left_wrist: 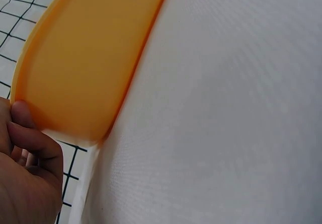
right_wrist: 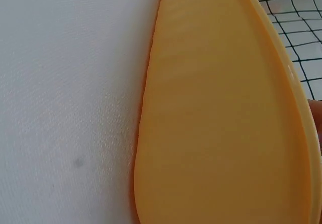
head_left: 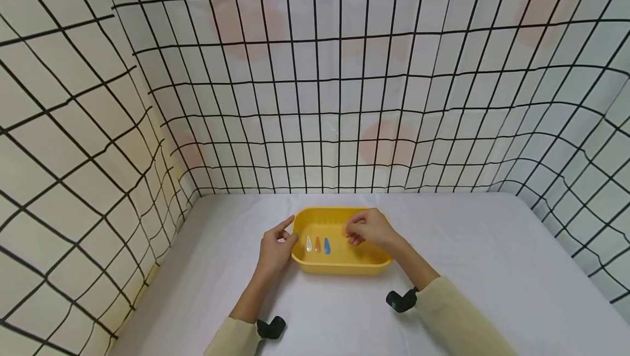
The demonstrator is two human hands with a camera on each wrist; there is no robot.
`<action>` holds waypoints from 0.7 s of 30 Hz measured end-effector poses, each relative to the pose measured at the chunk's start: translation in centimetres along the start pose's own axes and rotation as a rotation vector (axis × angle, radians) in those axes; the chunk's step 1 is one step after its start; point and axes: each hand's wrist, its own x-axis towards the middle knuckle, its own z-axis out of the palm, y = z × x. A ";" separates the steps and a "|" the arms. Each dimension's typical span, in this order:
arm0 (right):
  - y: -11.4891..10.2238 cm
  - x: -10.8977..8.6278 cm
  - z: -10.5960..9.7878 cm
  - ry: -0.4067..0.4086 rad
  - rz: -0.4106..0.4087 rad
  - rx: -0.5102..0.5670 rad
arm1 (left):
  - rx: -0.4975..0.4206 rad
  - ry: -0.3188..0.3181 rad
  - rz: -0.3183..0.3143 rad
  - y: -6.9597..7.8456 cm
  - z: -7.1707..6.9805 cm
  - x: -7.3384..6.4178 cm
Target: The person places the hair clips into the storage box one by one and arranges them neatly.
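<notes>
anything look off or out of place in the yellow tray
Nothing stands out. The white clip, orange clip and blue clip lie in a neat row in the yellow tray, which shows no visible damage. The right hand mostly hides the small orange item it pinches, so I can't judge that.
</notes>
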 end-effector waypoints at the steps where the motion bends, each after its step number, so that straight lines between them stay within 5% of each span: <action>1: 0.1 0.1 0.1 0.002 0.006 0.000 | 0.003 0.001 0.001 0.0 0.0 0.0; 21: 0.8 0.4 2.2 -0.016 0.092 -0.128 | -0.009 -0.003 -0.022 0.2 0.0 0.0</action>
